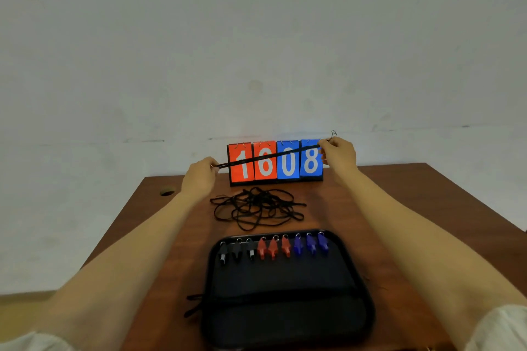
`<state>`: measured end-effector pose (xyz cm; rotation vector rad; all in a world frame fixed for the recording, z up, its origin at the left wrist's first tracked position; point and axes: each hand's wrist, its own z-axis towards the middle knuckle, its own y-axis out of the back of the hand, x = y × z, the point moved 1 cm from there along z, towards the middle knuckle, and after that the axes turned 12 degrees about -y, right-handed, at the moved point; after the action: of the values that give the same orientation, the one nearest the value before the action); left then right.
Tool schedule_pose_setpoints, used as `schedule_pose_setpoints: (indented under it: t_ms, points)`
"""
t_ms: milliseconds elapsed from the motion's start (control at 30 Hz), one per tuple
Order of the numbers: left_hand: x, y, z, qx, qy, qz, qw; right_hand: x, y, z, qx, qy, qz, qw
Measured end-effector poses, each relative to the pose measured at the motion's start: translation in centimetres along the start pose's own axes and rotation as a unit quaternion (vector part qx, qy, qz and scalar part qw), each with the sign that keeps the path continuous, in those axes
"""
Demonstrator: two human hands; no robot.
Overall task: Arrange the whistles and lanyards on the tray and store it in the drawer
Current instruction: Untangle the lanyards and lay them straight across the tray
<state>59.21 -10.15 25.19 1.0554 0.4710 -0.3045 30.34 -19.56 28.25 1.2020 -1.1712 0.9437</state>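
Two bare forearms run out from short, pale off-white sleeves (502,325), loose at the cuff, with no jewellery showing.

Black, red, blue whistles (273,248)

Brown wooden table (427,194) against scuffed, seemingly whitish wall (256,37).

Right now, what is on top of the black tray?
Nine whistles lie in a row along the far edge of the black tray: three black whistles, three red whistles, three blue whistles. Its near part looks bare. Nothing covers any of it.
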Motion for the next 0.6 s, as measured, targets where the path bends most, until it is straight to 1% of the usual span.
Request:
schedule_pose_setpoints:
  t_ms: [67, 133, 233, 367, 500, 600]
  points:
    - [0.6, -0.1, -1.7, 0.009, 0.015, 0.008, 1.000, -1.5, 0.7, -0.7, -0.011, 0.012, -0.064, 0.998]
    - [1.2, -0.3, -3.4, 0.028, 0.010, 0.031, 0.999, -3.0, 1.3, -1.3, -0.017, 0.021, -0.120, 0.992]
    - [2.0, -1.0, -5.8, 0.063, 0.005, 0.058, 0.996, -5.3, 2.1, -2.6, -0.009, 0.016, -0.168, 0.986]
    - [3.1, -2.3, -8.9, 0.132, 0.010, 0.075, 0.988, -8.3, 3.0, -4.2, 0.028, -0.018, -0.204, 0.978]
    - [4.3, -3.2, -12.1, 0.144, 0.039, 0.069, 0.986, -11.3, 4.2, -6.1, 0.030, -0.041, -0.228, 0.972]
    - [4.6, -3.7, -14.0, 0.163, 0.045, 0.099, 0.981, -13.7, 5.2, -7.2, 0.035, -0.080, -0.235, 0.968]
